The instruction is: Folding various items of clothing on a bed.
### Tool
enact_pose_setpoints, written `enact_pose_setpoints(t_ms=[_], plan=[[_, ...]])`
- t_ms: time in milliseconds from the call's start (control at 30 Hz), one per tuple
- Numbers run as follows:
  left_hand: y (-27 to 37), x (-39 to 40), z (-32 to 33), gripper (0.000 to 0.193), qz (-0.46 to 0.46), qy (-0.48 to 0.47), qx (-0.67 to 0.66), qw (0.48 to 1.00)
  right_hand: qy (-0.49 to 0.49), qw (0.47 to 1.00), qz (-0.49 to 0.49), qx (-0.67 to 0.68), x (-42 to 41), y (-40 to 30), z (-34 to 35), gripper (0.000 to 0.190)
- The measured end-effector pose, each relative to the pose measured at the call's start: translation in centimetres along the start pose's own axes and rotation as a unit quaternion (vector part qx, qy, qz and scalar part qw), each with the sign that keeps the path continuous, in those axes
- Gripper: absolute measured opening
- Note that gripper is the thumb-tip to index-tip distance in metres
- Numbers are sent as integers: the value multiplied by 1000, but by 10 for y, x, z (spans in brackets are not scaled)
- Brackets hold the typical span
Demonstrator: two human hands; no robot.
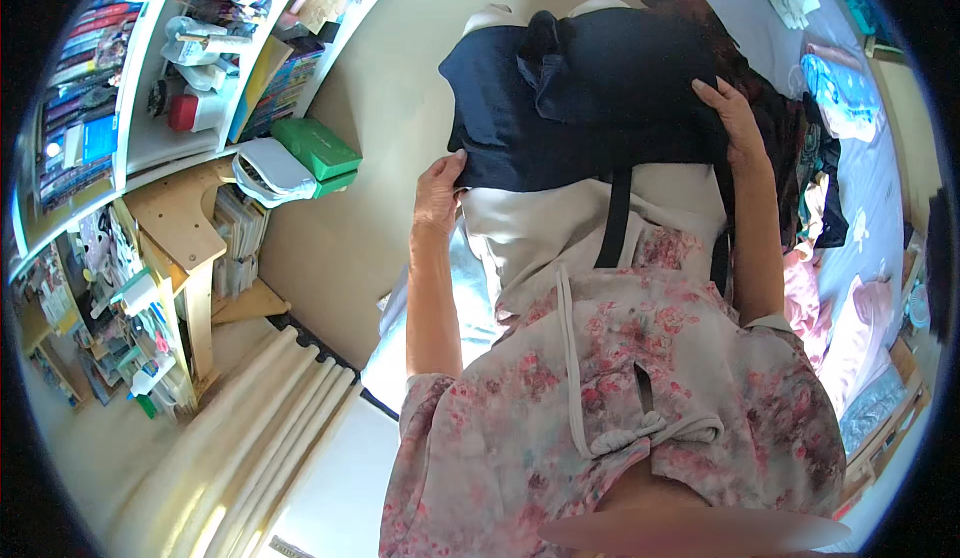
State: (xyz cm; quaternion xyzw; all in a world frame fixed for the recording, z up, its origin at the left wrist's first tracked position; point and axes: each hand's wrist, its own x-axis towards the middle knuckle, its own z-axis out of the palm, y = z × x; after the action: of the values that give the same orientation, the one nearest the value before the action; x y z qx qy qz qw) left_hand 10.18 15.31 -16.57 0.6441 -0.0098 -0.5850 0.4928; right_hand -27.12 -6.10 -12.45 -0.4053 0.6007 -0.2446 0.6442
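A dark navy garment (600,100), partly folded, is spread across a lap in cream trousers (540,220). A bunched strip of the same dark cloth lies over its middle. My left hand (439,189) pinches its left edge between thumb and fingers. On the opposite side, my right hand (731,119) grips the right part, with the thumb and a fingertip on top of the cloth. A black strap (618,217) hangs from the near edge toward my floral top (600,348). Where the garment's underside rests is hidden.
Right of me is a bed with a pale sheet (874,198), holding a dark reddish garment (757,85), blue folded cloth (840,97) and pink cloth (806,295). Shelves (176,108), a green box (319,153) and a wooden desk (180,220) stand left, above a cream curtain (247,423).
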Motion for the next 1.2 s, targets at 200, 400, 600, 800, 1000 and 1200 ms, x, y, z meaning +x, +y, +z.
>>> enact_pose_setpoints(t_ms=[200, 400, 600, 800, 1000, 1200], plan=[[6, -16, -9, 20, 128, 12, -163, 978, 1, 999, 8, 53, -10, -1, 1, 43], [-35, 13, -45, 21, 256, 250, 366, 859, -50, 992, -17, 117, -13, 3, 8, 34], [41, -42, 78, 15, 411, 165, 375, 815, -43, 992, -30, 112, -15, 2, 3, 31], [53, -18, 166, 40, 524, 193, 507, 656, -43, 990, -30, 134, -23, -4, 11, 34], [53, 17, 164, 31, 425, 154, 536, 713, -21, 991, -30, 133, -20, 0, 8, 32], [45, 0, 156, 24, 445, 228, 381, 778, -41, 985, -14, 167, -23, -3, 3, 36]])
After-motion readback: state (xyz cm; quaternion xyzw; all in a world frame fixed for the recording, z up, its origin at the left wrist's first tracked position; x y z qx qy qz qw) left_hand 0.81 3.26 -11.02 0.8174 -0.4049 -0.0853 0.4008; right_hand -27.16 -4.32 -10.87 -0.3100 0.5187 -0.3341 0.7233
